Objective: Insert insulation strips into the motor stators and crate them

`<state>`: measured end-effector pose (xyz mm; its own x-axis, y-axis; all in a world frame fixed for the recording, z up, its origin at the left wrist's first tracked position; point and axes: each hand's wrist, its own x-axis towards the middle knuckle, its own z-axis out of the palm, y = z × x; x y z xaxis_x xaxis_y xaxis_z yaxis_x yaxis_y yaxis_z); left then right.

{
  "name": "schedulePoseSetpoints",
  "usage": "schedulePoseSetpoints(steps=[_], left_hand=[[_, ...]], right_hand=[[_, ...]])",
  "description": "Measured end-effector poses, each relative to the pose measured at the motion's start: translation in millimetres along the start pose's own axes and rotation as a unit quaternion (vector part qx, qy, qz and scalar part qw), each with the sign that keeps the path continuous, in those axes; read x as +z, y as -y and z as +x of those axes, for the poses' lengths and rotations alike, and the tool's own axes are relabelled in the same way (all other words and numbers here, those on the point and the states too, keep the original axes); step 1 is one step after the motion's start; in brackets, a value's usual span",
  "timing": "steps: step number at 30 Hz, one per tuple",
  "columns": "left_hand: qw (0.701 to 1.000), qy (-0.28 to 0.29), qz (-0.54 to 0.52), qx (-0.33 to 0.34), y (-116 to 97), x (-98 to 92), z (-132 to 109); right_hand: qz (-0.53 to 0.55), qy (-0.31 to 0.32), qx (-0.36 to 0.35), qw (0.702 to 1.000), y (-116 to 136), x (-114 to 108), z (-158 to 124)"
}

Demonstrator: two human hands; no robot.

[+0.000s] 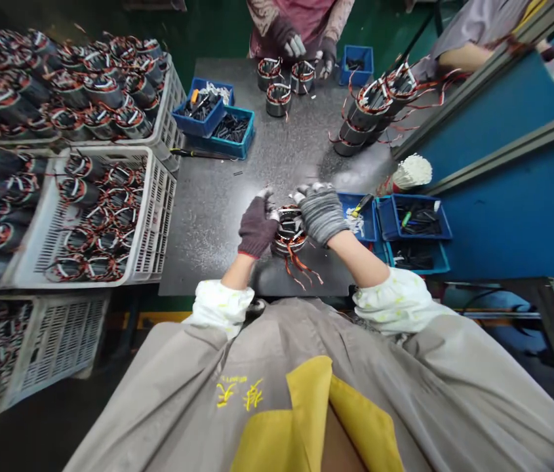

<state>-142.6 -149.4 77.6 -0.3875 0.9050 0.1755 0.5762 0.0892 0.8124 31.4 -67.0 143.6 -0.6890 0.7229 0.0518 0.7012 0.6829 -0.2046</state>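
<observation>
A motor stator (pixel 288 231) with copper windings and loose red-orange wires stands on the dark speckled table (pixel 217 196) right in front of me. My left hand (pixel 257 226), in a dark maroon glove, grips its left side with curled fingers. My right hand (pixel 320 211), in a grey knit glove, is closed over its top right. Both thumbs meet above the winding. The wire leads (pixel 301 267) trail toward the table's near edge.
White crates (pixel 156 210) full of stators stand to the left. Blue bins (pixel 417 219) with small parts sit at my right, others (pixel 217 121) at the back left. Across the table a person's gloved hands (pixel 294 46) work on three stators (pixel 279 88). More stators (pixel 370 111) are stacked at the right.
</observation>
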Motion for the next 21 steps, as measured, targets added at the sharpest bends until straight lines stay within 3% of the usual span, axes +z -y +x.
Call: schedulePoseSetpoints(steps=[3, 6, 8, 10, 13, 16, 19, 21], left_hand=[[0.990, -0.003, -0.121, -0.069, 27, -4.9, -14], [0.978, 0.017, -0.163, -0.129, 41, 1.0, -27], [0.975, 0.014, -0.177, -0.133, 43, 6.2, -30], [0.976, 0.011, -0.177, -0.128, 43, 8.9, -29], [0.978, 0.012, -0.160, -0.137, 44, 7.5, -27], [0.981, 0.026, -0.128, -0.141, 46, 1.0, -29], [0.994, 0.029, -0.041, -0.094, 39, -11.4, -36], [0.997, 0.016, 0.071, -0.024, 24, -19.8, -39]], right_hand=[[-0.032, 0.078, -0.049, 0.995, 13, 11, 24], [-0.005, 0.121, -0.078, 0.990, 17, 20, 28], [0.064, 0.099, -0.034, 0.992, 20, 26, 27], [0.203, 0.028, 0.068, 0.976, 23, 33, 29], [0.391, -0.080, 0.182, 0.899, 20, 33, 45], [0.494, -0.152, 0.181, 0.837, -9, 17, 56], [0.607, -0.253, 0.163, 0.735, -59, 4, 36], [0.615, -0.274, 0.195, 0.713, -87, 8, 5]])
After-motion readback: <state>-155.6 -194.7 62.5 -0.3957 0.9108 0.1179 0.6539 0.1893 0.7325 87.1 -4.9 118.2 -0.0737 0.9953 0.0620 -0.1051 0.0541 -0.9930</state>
